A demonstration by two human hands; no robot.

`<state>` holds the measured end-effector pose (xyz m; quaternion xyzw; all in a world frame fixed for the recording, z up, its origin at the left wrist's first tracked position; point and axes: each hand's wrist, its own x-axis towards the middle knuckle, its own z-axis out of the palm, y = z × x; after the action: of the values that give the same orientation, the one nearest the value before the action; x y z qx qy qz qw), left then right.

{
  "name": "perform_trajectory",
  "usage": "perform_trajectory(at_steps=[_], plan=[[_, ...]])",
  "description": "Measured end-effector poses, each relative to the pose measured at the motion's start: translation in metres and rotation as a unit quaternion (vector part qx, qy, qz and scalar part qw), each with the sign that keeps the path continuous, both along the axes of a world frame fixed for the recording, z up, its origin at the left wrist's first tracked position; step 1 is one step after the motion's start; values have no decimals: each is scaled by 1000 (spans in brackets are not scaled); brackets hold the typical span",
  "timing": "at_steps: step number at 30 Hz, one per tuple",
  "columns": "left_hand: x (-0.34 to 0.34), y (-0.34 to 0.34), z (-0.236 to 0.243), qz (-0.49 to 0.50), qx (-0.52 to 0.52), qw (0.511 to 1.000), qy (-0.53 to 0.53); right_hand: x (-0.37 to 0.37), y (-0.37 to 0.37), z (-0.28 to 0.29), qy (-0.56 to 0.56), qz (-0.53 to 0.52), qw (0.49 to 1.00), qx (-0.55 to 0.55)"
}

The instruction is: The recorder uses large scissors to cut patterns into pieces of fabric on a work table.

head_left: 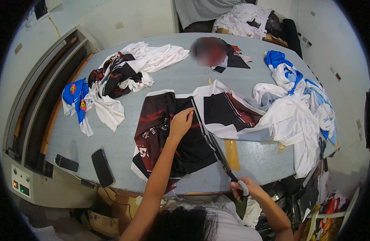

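A black and maroon printed fabric piece [160, 128] lies spread near the middle of the table, its right edge along a white-trimmed strip. My left hand [181, 123] rests on its upper part, fingers closed at that edge. In my right hand [246, 188], near the table's front edge, is a pair of long dark scissors [222, 158], a pale wrap showing around the handle or a finger. Its blades point up and away from me along the fabric's right edge. Just beyond that edge lies white fabric with black and maroon panels [221, 110].
Two dark phone-like devices [102, 168] lie at the front left. Heaped fabric [116, 76] sits far left, white and blue cloth [293, 116] on the right. A blurred patch covers part of a dark piece at the back. A long roller machine [44, 104] flanks the table [124, 144].
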<state>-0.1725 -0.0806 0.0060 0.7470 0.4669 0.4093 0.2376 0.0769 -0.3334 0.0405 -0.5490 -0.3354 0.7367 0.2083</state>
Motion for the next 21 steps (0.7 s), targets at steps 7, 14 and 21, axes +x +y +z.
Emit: perform_trajectory(at_steps=[7, 14, 21], plan=[[6, 51, -9, -73, -5, 996, 44, -4, -15, -13, 249, -213, 943, -61], [-15, 97, -21, 197, -47, 956, 210, -2, -15, -17, 226, -203, 953, -13], [3, 33, -20, -36, -61, 966, 249, -14, -8, -9, 160, -204, 965, 19]])
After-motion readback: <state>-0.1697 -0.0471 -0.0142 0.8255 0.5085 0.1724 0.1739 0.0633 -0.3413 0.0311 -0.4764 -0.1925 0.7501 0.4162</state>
